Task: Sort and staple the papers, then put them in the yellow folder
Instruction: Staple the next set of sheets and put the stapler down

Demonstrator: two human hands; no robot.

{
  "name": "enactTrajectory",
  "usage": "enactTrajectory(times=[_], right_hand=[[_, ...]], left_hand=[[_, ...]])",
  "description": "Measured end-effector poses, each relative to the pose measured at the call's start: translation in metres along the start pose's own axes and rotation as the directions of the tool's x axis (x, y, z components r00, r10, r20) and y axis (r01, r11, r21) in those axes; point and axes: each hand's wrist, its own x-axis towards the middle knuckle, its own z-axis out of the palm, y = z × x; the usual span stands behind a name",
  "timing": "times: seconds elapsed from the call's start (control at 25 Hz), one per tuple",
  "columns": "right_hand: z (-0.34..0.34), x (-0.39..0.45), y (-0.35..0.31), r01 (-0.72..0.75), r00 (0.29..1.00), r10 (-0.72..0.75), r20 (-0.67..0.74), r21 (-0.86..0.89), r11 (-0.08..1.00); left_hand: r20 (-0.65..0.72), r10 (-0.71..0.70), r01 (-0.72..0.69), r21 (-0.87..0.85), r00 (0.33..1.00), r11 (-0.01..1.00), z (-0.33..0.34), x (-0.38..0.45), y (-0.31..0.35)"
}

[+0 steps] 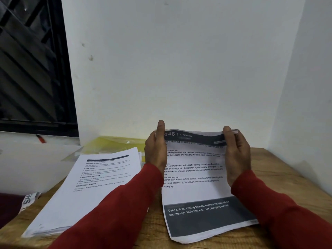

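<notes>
— White walls meet in a corner behind a wooden desk (280,169), with a dark barred window (30,69) off to the left. What's on the wood?

— Two lots of paper. On the left lies a thick stack of printed sheets (93,187), flat, its near corner reaching the desk's front edge. On the right is a smaller set of papers (195,191) with a dark header band reading "46 KITCHEN" and a dark block of white text at its lower end.

— Who has hold of that set?

— Both hands, in red sleeves. The left hand (156,150) grips the top left corner, thumb upright along the edge and fingers closed behind the sheets. The right hand (237,153) pinches the top right corner the same way, closed on the paper. The top edge is lifted off the desk and bows a little between them; the lower end rests on the wood.

— And the yellow folder?

— The yellow folder (118,143) lies flat at the back of the desk near the wall, partly under the far end of the left stack and behind the left hand. A clear plastic sleeve (75,155) pokes out beside it.

— Anything else?

— A red pen (41,139) on the white ledge below the window. I can't make out a stapler.
</notes>
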Motion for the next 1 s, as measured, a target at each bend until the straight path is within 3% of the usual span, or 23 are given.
enactTrajectory(times=[0.28,0.48,0.68,1.0], right_hand=[[-0.002,0.003,0.0,-0.054,0.998,0.054,-0.02,0.018,0.998],[-0.007,0.01,-0.004,-0.115,0.993,0.114,-0.034,-0.005,0.993],[-0.008,0.012,-0.006,-0.15,0.988,0.148,-0.049,-0.044,0.988],[-0.014,0.019,-0.006,-0.087,0.996,0.086,-0.012,-0.088,0.992]], left_hand=[[0.034,0.028,-0.027,-0.012,0.999,1.0,0.003,-0.006,0.003],[0.16,0.157,-0.181,0.148,0.975,0.972,0.003,0.001,-0.004],[0.194,0.215,-0.254,0.21,0.957,0.944,0.001,0.005,-0.013],[0.246,0.154,-0.184,0.104,0.957,0.977,0.0,0.004,-0.01]])
